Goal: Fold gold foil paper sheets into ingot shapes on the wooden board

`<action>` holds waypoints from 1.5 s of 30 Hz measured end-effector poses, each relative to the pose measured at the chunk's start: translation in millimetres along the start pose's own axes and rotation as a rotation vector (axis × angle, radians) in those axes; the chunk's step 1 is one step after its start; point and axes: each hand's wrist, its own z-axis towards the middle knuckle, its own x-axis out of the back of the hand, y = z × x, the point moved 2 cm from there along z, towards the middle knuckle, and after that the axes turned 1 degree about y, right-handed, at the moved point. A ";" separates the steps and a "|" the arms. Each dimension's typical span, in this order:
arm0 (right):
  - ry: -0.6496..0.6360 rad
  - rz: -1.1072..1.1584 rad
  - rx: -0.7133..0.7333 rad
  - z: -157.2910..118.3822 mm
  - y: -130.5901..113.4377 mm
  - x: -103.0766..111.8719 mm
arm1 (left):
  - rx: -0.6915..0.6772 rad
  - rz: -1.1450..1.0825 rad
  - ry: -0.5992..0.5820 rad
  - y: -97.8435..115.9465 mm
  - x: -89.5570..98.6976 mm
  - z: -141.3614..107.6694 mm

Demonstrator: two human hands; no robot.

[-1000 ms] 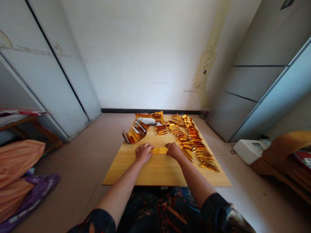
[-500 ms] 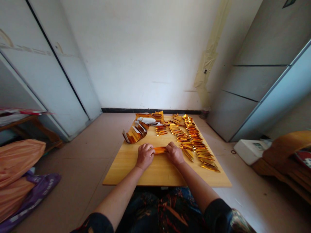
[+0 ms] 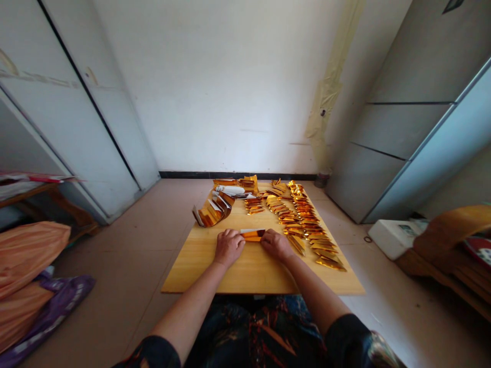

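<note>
A strip of gold foil paper [image 3: 252,236], partly folded with a pale back edge showing, lies low over the wooden table [image 3: 215,276]. My left hand [image 3: 229,247] has its fingers closed on the strip's left end. At the other end, my right hand [image 3: 276,244] pinches the paper with curled fingers. To the right of that hand are long rows of folded gold paper pieces [image 3: 307,220]. A smaller row of folded pieces [image 3: 253,206] lies beyond the strip. Curved stacks of gold sheets [image 3: 215,210] stand at the table's left edge.
A white object [image 3: 230,190] rests among the sheets at the back. Cabinets [image 3: 76,102] stand left and a fridge [image 3: 395,133] right. Orange and purple bags [image 3: 30,260] lie at the left; a white box [image 3: 391,237] is by wooden furniture [image 3: 456,235].
The strip's pale back edge and a darker folded section now show between my hands, where plain orange-gold showed before. My hands have stayed nearly in place, with the right fingers slightly lower.
</note>
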 end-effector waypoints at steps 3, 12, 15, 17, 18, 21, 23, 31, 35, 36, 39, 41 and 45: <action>-0.035 0.017 -0.105 5.9 3.2 1.4 | 0.040 -0.015 0.004 -2.3 -1.9 2.3; -0.017 -0.055 -0.355 20.9 -1.7 -1.2 | 0.196 -0.022 -0.068 -3.8 -4.1 10.5; -0.017 -0.092 -0.386 23.8 -3.7 -2.8 | 0.239 0.004 -0.097 -1.3 -3.2 14.2; -0.027 -0.090 -0.406 26.6 -2.8 -3.0 | 0.253 0.028 -0.106 0.9 -2.4 16.2; -0.037 -0.081 -0.417 28.3 -1.6 -2.8 | 0.257 0.040 -0.107 1.9 -1.9 17.0; -0.080 -0.039 -0.440 33.7 4.1 -2.1 | 0.268 0.068 -0.123 3.9 -1.0 18.1; -0.108 -0.013 -0.447 37.3 8.1 -2.0 | 0.271 0.085 -0.139 4.5 -0.9 18.1; -0.155 -0.022 -0.515 44.2 5.0 0.9 | 0.260 0.126 -0.136 4.5 -2.3 16.3; -0.140 -0.039 -0.542 44.0 -0.2 3.3 | 0.258 0.137 -0.128 4.6 -2.4 16.1; -0.142 -0.040 -0.546 44.0 -0.5 3.5 | 0.258 0.139 -0.126 4.4 -2.3 16.3; -0.165 -0.036 -0.550 43.9 -0.5 3.6 | 0.251 0.141 -0.127 3.4 -2.3 16.9; -0.177 -0.032 -0.551 43.5 -0.8 4.2 | 0.243 0.145 -0.132 2.4 -2.4 17.5; -0.171 -0.018 -0.578 41.9 -3.7 6.3 | 0.223 0.155 -0.141 1.5 -2.6 19.3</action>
